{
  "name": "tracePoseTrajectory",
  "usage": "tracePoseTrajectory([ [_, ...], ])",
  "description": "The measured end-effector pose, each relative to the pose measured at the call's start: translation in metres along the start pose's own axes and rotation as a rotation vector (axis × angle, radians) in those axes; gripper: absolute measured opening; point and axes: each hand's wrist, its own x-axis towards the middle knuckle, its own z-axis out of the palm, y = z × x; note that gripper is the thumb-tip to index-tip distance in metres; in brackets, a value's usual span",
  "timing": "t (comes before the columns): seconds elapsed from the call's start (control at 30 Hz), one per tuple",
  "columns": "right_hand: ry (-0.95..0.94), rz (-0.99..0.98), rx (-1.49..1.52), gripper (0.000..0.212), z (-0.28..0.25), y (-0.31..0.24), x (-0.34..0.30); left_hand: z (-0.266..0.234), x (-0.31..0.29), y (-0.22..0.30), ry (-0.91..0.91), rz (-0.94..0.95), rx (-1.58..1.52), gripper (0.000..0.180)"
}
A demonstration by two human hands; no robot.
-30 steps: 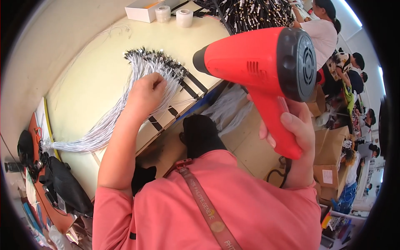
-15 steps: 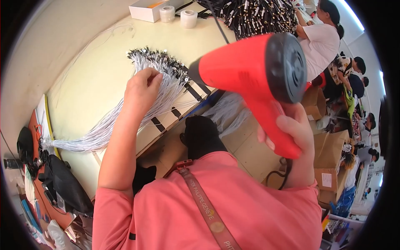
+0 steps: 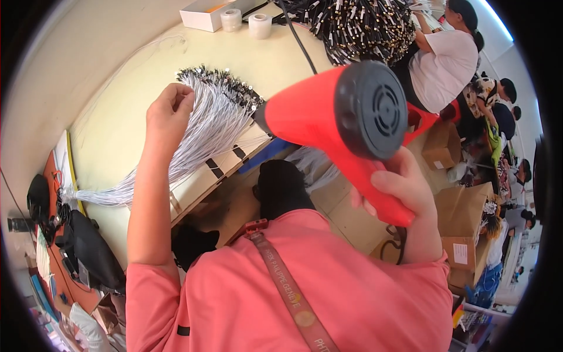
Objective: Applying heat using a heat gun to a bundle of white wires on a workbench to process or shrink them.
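Note:
A red hair dryer [image 3: 311, 114] with a black nozzle and round black rear grille is gripped by its handle in my right hand [image 3: 410, 182]. Its nozzle points left, at the black-tipped ends [image 3: 229, 85] of a large bundle of thin white wires [image 3: 202, 138]. The bundle fans out on the table and narrows to a tied end at the far left. My left hand [image 3: 169, 117] is over the fan's left edge, thumb and fingers pinched together. Whatever lies between those fingertips is too small to make out.
The pale table [image 3: 117, 105] carries a white box [image 3: 199, 17], two clear film rolls [image 3: 259, 26] and a heap of black cables [image 3: 363, 29]. A black bag [image 3: 91, 252] lies left. Cardboard boxes [image 3: 460, 220] stand right. Behind them a person [image 3: 446, 64] and others work.
My left hand has moved left across the wires to the bundle's edge. The hair dryer has shifted left and a little lower at the rear, its nozzle still toward the black tips.

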Motion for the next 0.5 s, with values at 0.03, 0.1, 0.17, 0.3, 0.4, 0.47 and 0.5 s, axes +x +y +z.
tracePoseTrajectory([
  [0.03, -0.001, -0.001, -0.003, 0.052, -0.002, 0.001, -0.006, -0.005, -0.005, -0.001, 0.003, 0.0, -0.002, 0.01],
  [0.1, 0.048, -0.027, -0.015, 0.052, -0.004, 0.002, -0.014, -0.015, -0.017, -0.004, -0.086, 0.004, 0.098, 0.009],
  [0.17, 0.023, -0.01, 0.006, 0.052, -0.009, 0.001, -0.014, -0.018, -0.031, -0.01, -0.093, 0.016, 0.136, 0.009],
  [0.3, -0.032, 0.097, -0.075, 0.052, -0.021, -0.005, -0.026, -0.031, -0.061, -0.009, -0.085, -0.049, 0.117, 0.01],
  [0.4, -0.041, 0.073, -0.069, 0.05, -0.033, 0.0, -0.034, -0.045, -0.085, -0.008, -0.052, -0.187, 0.17, 0.011],
  [0.47, 0.002, 0.015, -0.08, 0.048, -0.031, 0.004, -0.032, -0.049, -0.099, -0.017, -0.041, -0.153, 0.176, 0.011],
  [0.5, -0.018, 0.01, -0.086, 0.048, -0.028, 0.005, -0.024, -0.051, -0.105, -0.02, -0.047, -0.116, 0.18, 0.011],
])
